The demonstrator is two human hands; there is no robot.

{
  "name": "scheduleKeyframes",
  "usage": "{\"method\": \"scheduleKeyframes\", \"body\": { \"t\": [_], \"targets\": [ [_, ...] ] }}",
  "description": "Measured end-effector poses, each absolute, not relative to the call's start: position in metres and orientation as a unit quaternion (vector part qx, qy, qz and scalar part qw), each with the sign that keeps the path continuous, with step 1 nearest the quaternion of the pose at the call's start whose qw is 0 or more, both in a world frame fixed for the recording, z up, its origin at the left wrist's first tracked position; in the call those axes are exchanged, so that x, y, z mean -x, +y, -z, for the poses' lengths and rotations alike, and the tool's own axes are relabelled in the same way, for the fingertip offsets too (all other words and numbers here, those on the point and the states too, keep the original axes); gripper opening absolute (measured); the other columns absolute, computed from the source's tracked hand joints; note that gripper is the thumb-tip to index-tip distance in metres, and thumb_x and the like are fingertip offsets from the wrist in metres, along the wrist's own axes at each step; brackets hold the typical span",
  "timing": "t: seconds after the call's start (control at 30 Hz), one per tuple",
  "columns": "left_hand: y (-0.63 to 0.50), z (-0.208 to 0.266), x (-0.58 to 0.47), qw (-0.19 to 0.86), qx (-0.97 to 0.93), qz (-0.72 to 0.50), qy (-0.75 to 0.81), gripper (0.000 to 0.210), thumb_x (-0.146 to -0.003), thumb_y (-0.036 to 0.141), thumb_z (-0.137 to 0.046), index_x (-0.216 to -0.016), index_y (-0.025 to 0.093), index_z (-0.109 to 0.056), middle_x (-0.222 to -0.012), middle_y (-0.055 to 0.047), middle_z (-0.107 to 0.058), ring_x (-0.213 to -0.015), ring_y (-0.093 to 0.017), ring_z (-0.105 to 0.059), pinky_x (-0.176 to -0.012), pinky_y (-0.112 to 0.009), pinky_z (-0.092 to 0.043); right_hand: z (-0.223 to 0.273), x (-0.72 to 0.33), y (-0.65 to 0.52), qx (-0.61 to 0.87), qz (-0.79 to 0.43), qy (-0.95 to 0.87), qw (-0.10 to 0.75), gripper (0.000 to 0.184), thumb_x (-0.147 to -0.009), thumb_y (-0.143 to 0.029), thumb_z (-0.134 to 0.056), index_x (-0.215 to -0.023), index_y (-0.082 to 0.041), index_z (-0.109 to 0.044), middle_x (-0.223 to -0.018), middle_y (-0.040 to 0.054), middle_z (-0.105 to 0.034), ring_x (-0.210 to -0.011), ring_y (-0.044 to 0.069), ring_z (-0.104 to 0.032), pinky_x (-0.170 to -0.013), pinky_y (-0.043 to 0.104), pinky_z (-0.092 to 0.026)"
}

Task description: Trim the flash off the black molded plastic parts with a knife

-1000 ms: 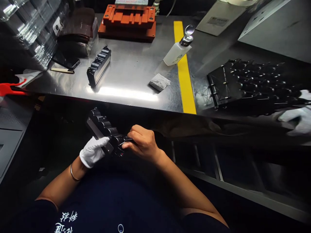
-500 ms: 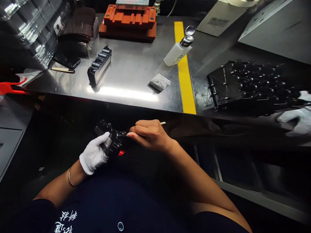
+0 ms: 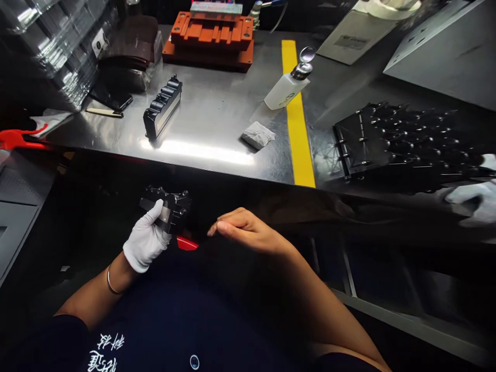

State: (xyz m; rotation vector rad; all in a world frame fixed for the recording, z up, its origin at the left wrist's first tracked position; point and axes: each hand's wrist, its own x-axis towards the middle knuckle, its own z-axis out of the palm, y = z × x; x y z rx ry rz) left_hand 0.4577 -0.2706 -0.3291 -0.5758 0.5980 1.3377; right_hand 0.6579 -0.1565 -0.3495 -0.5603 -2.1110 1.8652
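My left hand (image 3: pixel 145 240), in a white glove, is closed around a black plastic part (image 3: pixel 178 209) with a grey metal plate on its side. The thumb presses on the plate, and small knobs show along the part's upper edge. My bare right hand (image 3: pixel 248 230) hovers to the right of the part, apart from it. Its fingers are stretched out, with the thumb alongside them, and nothing shows in them. A similar black part (image 3: pixel 165 106) with a row of rounded humps stands on the metal bench (image 3: pixel 211 111).
On the bench are an orange fixture (image 3: pixel 209 41), a white pump bottle (image 3: pixel 287 88), a folded white cloth (image 3: pixel 258 135) and yellow tape (image 3: pixel 298 139). Clear trays (image 3: pixel 58 46) are stacked left. Several black parts (image 3: pixel 414 134) lie right, near another person's gloved hand (image 3: pixel 475 199).
My right hand has drawn away from the black part and its fingers have straightened. The pale stick that stuck out of it no longer shows. My left hand has turned the part slightly.
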Motion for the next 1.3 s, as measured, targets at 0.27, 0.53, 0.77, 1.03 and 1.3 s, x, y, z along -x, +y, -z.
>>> {"method": "scheduleKeyframes", "body": {
  "t": [0.27, 0.53, 0.77, 1.03, 1.3],
  "targets": [
    [-0.268, 0.327, -0.463, 0.683, 0.226, -0.603, 0.344, 0.046, -0.100, 0.016, -0.022, -0.101, 0.011, -0.068, -0.079, -0.006, -0.076, -0.076, -0.010, -0.072, -0.072, -0.015, -0.056, 0.371, -0.614, -0.193, 0.370, -0.651, -0.568, 0.341, 0.034, -0.081, -0.052, -0.062, -0.082, -0.020, -0.074, -0.072, 0.0021, -0.059, -0.068, 0.013, -0.053, -0.063, 0.027, -0.044],
    [-0.272, 0.335, -0.471, 0.718, 0.214, -0.568, 0.341, 0.043, -0.100, 0.020, -0.024, -0.132, 0.016, -0.053, -0.086, -0.005, -0.076, -0.080, -0.012, -0.072, -0.071, -0.018, -0.056, 0.380, -0.595, -0.223, 0.420, -0.675, -0.453, 0.403, 0.034, -0.079, -0.050, -0.064, -0.075, -0.017, -0.067, -0.069, 0.0002, -0.052, -0.061, 0.010, -0.047, -0.055, 0.023, -0.042],
    [-0.271, 0.326, -0.467, 0.714, 0.270, -0.574, 0.296, 0.040, -0.100, 0.020, -0.029, -0.132, 0.015, -0.053, -0.081, -0.003, -0.076, -0.075, -0.009, -0.072, -0.070, -0.013, -0.055, 0.384, -0.602, -0.219, 0.393, -0.613, -0.494, 0.475, 0.028, -0.089, -0.045, -0.054, -0.083, -0.020, -0.067, -0.060, -0.0020, -0.051, -0.049, 0.008, -0.043, -0.044, 0.022, -0.036],
    [-0.270, 0.320, -0.462, 0.706, 0.271, -0.558, 0.341, 0.038, -0.099, 0.017, -0.031, -0.127, 0.010, -0.055, -0.083, -0.006, -0.075, -0.073, -0.011, -0.072, -0.071, -0.017, -0.058, 0.370, -0.634, -0.197, 0.269, -0.409, -0.764, 0.422, 0.018, -0.089, -0.021, -0.054, -0.091, -0.019, -0.072, -0.069, 0.0036, -0.069, -0.055, 0.012, -0.056, -0.050, 0.026, -0.044],
    [-0.269, 0.322, -0.464, 0.714, 0.254, -0.550, 0.351, 0.040, -0.098, 0.017, -0.033, -0.133, 0.009, -0.049, -0.084, -0.006, -0.075, -0.075, -0.012, -0.072, -0.070, -0.017, -0.058, 0.372, -0.631, -0.195, 0.267, -0.404, -0.777, 0.403, 0.020, -0.090, -0.024, -0.052, -0.088, -0.019, -0.072, -0.061, 0.0023, -0.062, -0.052, 0.012, -0.051, -0.048, 0.026, -0.042]
  ]
}}
